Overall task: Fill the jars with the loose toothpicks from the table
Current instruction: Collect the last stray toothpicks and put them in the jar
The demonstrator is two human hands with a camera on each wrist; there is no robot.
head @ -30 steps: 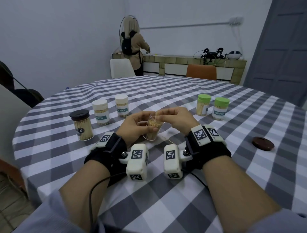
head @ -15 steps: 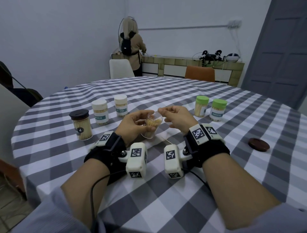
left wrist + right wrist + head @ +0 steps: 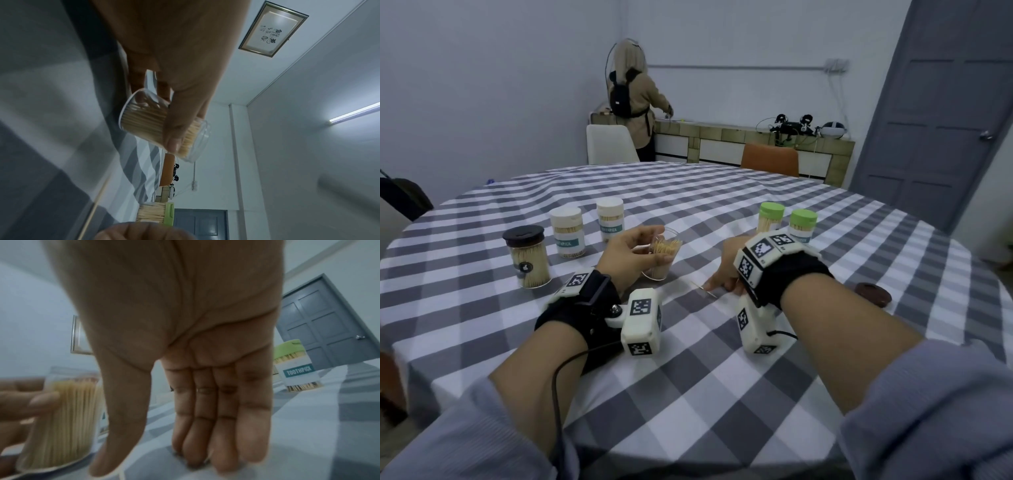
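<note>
My left hand [image 3: 645,241] grips a clear, lidless jar [image 3: 662,255] packed with toothpicks, tilted a little and low over the checked table [image 3: 722,394]. The left wrist view shows my thumb across the jar [image 3: 141,123]. To its right, my right hand [image 3: 714,282] is lowered to the cloth. Its fingers [image 3: 205,426] are straight, with the tips touching the table and nothing in them. One loose toothpick [image 3: 704,290] lies just left of those fingertips; this toothpick [image 3: 96,206] also shows in the left wrist view.
On the left stand a black-lidded jar [image 3: 527,258] and two white-lidded jars [image 3: 567,231] [image 3: 610,219]. Two green-lidded jars [image 3: 770,217] [image 3: 803,222] stand behind my right wrist. A brown lid [image 3: 873,294] lies at the right. A person [image 3: 633,99] stands at the far counter.
My right hand has left the jar's mouth and dropped right and down to the cloth beside the loose toothpick. My left hand still holds the jar.
</note>
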